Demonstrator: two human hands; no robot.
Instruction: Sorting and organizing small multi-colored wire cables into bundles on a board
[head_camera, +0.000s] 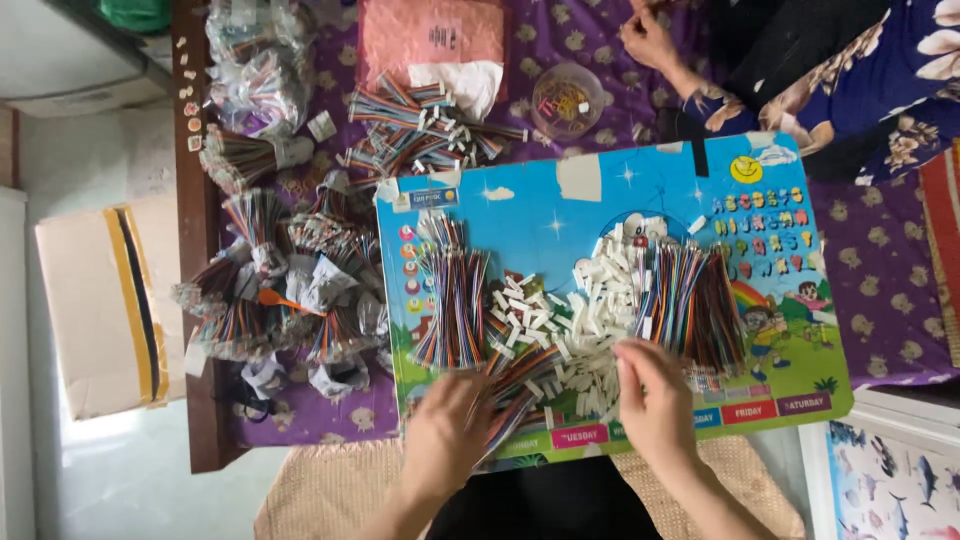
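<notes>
While both hands are down on the blue picture board (600, 190), the relation that counts is between the left hand (445, 430) and the bundle of rainbow wires (515, 385) it's on. The bundle fans up and to the right from that grip, its long axis slanting diagonally toward the pile of small white connectors (570, 330). The fingers look curled around the lower end of the wires — so that grip is closed on the bundle, though motion blur hides the fingertips.

The right hand (650, 400) sits just right of the bundle's far end, fingers loosely spread and pressed into the edge of the white connectors. I can't tell whether it has pinched one or is only touching them. It's the nearer hand to the connectors by a clear margin; the left is nearer the wire ends.

Beyond the left grip stands an upright bunch of wires (450, 300), and beyond the right grip a wider bunch (690, 300) — both apart from the hands. Off the board, further left on the purple-covered worktop (880, 290), lie heaps of bagged wire bundles (280, 290). Another person's hand (648, 38) rests at the far side.
</notes>
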